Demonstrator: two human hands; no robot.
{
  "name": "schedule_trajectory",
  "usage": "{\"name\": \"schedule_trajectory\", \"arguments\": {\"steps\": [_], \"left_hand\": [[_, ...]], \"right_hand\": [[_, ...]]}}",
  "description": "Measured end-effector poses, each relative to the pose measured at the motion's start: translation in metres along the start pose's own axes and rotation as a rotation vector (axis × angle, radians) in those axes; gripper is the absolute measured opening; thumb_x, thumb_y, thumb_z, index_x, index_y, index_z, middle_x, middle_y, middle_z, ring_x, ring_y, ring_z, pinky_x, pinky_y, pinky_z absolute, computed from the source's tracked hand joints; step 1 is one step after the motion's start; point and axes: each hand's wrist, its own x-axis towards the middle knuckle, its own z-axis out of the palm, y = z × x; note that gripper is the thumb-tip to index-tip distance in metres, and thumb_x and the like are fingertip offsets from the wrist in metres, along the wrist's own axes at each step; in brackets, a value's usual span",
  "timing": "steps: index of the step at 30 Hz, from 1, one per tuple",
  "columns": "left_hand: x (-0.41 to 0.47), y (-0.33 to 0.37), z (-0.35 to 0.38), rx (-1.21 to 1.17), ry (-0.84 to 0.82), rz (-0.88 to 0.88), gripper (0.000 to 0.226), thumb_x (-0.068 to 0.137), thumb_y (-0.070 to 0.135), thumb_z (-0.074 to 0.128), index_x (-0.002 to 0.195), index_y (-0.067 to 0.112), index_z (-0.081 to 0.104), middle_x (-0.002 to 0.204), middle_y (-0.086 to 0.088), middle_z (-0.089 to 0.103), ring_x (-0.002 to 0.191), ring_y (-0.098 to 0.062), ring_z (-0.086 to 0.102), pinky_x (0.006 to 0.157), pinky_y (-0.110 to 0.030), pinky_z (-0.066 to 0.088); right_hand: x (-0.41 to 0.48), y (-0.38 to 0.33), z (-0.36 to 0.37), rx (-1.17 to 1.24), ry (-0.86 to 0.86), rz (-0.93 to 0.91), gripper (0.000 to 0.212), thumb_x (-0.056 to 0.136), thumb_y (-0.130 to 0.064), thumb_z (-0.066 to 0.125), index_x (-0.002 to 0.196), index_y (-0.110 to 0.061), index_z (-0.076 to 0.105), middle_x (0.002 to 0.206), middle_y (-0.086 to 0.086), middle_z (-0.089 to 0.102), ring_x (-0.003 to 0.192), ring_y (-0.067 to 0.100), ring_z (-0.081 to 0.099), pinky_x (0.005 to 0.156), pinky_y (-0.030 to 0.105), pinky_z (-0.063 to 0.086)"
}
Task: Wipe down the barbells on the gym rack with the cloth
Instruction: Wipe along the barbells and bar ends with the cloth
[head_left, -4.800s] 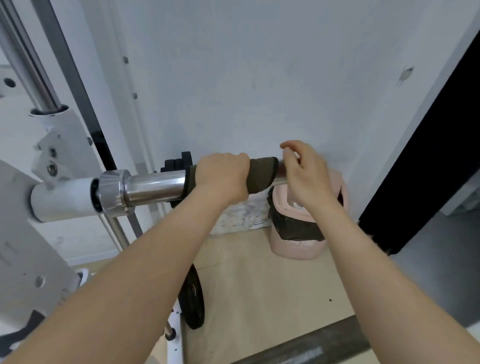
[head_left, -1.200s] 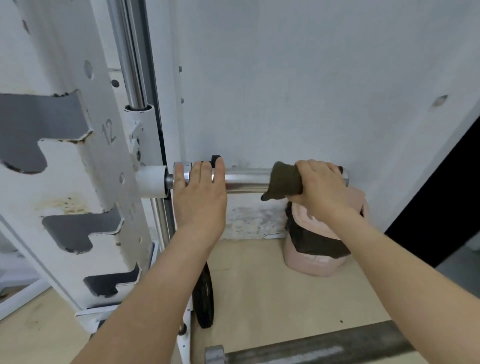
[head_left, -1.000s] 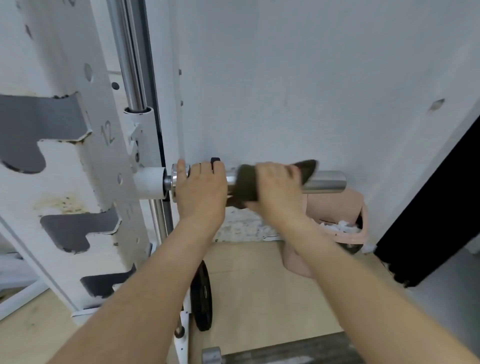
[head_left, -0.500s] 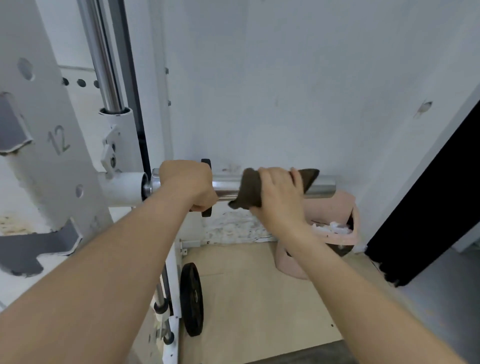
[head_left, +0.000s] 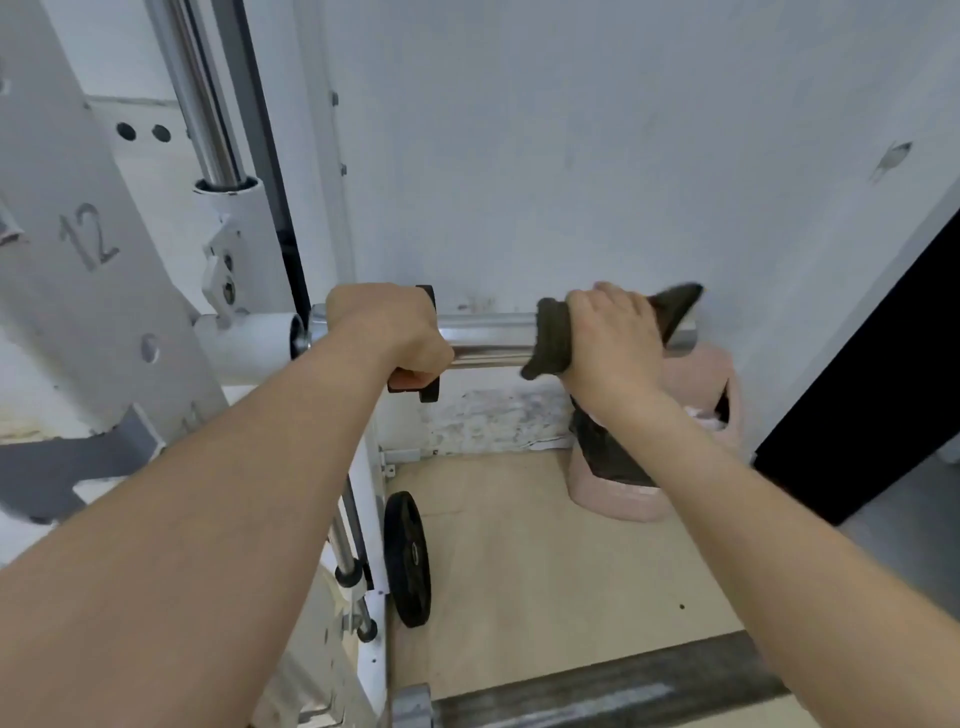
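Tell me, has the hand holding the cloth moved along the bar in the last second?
Yes. The right hand and cloth slid right, away from the left hand, toward the free end of the bar.

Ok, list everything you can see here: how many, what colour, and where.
barbell: one, chrome, horizontal, sticking out from the rack towards the right
cloth: one, dark olive, wrapped round the barbell near its free end
rack upright: one, white, marked 12, at left
guide rod: one, chrome, upright, top left
weight plate: one, black, on edge, low beside the rack's base
bin: one, pink with dark liner, on the floor below the barbell's end
second bar: one, grey, along the bottom edge
left hand: grips the barbell next to the rack
right hand: grips the cloth round the barbell
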Motion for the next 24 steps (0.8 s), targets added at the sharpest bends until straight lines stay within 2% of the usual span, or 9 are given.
{"name": "schedule_trajectory", "arguments": {"steps": [2,5,7,10,13,15,17,21,24], "left_hand": [[0.000,0.001,-0.001,-0.008,0.004,-0.013,0.023,0.052,0.012,0.063,0.073,0.019,0.062,0.063,0.002,0.058,0.057,-0.018,0.055,0.054,-0.024,0.031],[-0.004,0.002,-0.003,-0.032,-0.031,-0.053,0.020,0.053,0.011,0.061,0.071,0.019,0.060,0.062,0.002,0.060,0.051,-0.018,0.056,0.055,-0.021,0.036],[-0.006,0.000,-0.004,-0.026,-0.037,-0.038,0.025,0.054,0.012,0.063,0.078,0.019,0.061,0.067,0.001,0.060,0.055,-0.019,0.056,0.057,-0.023,0.035],[-0.006,-0.001,-0.003,-0.028,-0.006,-0.033,0.031,0.057,0.012,0.063,0.086,0.021,0.061,0.072,0.002,0.059,0.065,-0.020,0.054,0.069,-0.029,0.034],[-0.011,0.013,0.026,0.045,0.264,-0.049,0.041,0.067,0.018,0.065,0.107,0.019,0.053,0.106,-0.006,0.056,0.101,-0.028,0.050,0.097,-0.046,0.031],[-0.018,0.022,0.051,0.108,0.555,-0.001,0.056,0.064,0.016,0.073,0.116,0.015,0.051,0.113,-0.012,0.052,0.105,-0.032,0.049,0.096,-0.043,0.037],[-0.017,0.023,0.060,0.086,0.662,0.041,0.055,0.062,0.012,0.075,0.112,0.012,0.054,0.108,-0.011,0.054,0.098,-0.031,0.052,0.088,-0.038,0.041],[-0.007,0.020,0.023,-0.084,0.347,0.070,0.020,0.073,0.019,0.064,0.089,0.018,0.052,0.087,-0.003,0.054,0.078,-0.024,0.052,0.069,-0.031,0.039],[0.000,0.020,0.003,-0.134,0.118,0.068,0.012,0.069,0.013,0.060,0.076,0.014,0.051,0.079,-0.003,0.057,0.068,-0.020,0.051,0.069,-0.031,0.043]], "right_hand": [[0.000,-0.065,-0.002,0.080,0.046,-0.112,0.029,0.065,-0.021,0.077,0.087,-0.019,0.058,0.082,0.001,0.065,0.082,0.026,0.061,0.077,0.037,0.042],[0.001,-0.099,-0.008,0.180,0.077,-0.279,0.042,0.056,-0.031,0.083,0.089,-0.018,0.061,0.079,0.000,0.065,0.074,0.025,0.062,0.068,0.034,0.040],[0.005,-0.049,-0.013,0.144,-0.038,-0.335,0.045,0.060,-0.045,0.080,0.094,-0.023,0.060,0.084,-0.003,0.066,0.078,0.024,0.064,0.065,0.032,0.039],[0.008,0.047,-0.020,0.070,-0.213,-0.117,0.041,0.064,-0.052,0.074,0.086,-0.026,0.051,0.082,-0.003,0.061,0.081,0.027,0.061,0.062,0.031,0.043],[0.009,0.066,-0.014,0.077,-0.271,-0.031,0.044,0.067,-0.045,0.076,0.088,-0.018,0.049,0.083,-0.002,0.055,0.084,0.026,0.055,0.069,0.034,0.040],[0.008,0.057,-0.012,-0.004,-0.249,-0.058,0.041,0.069,-0.043,0.073,0.088,-0.019,0.046,0.084,-0.002,0.054,0.087,0.027,0.058,0.088,0.039,0.039],[0.006,0.038,-0.011,0.022,-0.177,-0.118,0.039,0.070,-0.041,0.073,0.091,-0.017,0.049,0.087,0.001,0.058,0.087,0.029,0.059,0.088,0.040,0.038],[-0.006,-0.031,0.006,0.074,0.075,-0.212,0.043,0.064,-0.036,0.077,0.097,-0.015,0.059,0.087,0.002,0.063,0.080,0.027,0.059,0.078,0.039,0.040],[0.011,-0.031,-0.010,0.133,-0.074,-0.291,0.036,0.067,-0.036,0.075,0.096,-0.024,0.057,0.081,-0.006,0.061,0.077,0.024,0.059,0.068,0.031,0.033]]}}
